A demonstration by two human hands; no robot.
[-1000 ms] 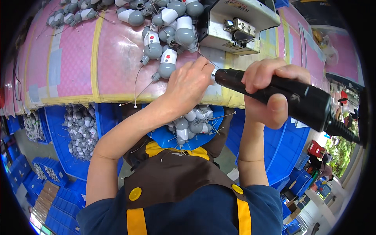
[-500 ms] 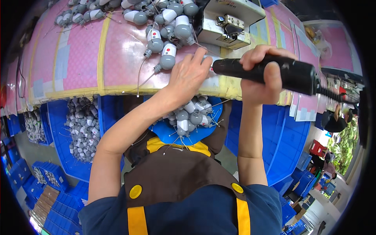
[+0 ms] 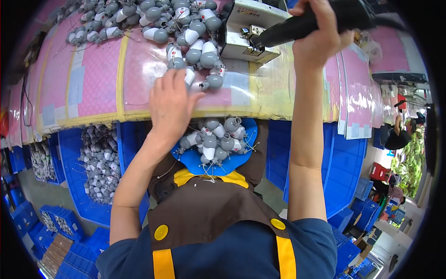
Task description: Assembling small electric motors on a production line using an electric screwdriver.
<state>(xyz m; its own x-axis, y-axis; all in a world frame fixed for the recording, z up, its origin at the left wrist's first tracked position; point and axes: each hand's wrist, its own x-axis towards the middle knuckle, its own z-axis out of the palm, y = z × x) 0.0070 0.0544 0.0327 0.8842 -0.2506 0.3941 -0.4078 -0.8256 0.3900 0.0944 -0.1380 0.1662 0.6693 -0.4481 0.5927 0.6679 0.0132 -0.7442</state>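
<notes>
My left hand (image 3: 171,100) is over the near edge of a pile on the bench, slightly blurred, its thumb spread away from the fingers. Beside its fingers lies a bulb-shaped grey-and-white piece (image 3: 189,78); a second such piece (image 3: 214,80) lies just to the right. My right hand (image 3: 320,39) grips a black electric screwdriver (image 3: 297,27), tilted down to the left. Its tip meets the front of a pale metal box, apparently a screw feeder (image 3: 241,44). More grey-and-white pieces with thin wires (image 3: 153,14) are heaped across the far bench.
The bench top (image 3: 100,83) is pink sheeting with yellow tape. A blue tray (image 3: 186,162) of the same pieces rests on my lap. Blue bins stand below the edge: a filled one (image 3: 74,186) left, another (image 3: 341,172) right. Another person (image 3: 399,135) is at far right.
My right hand has carried the screwdriver up and away, bringing its tip to the metal box. My left hand has moved left from the screwdriver's tip to the pile's near edge.
</notes>
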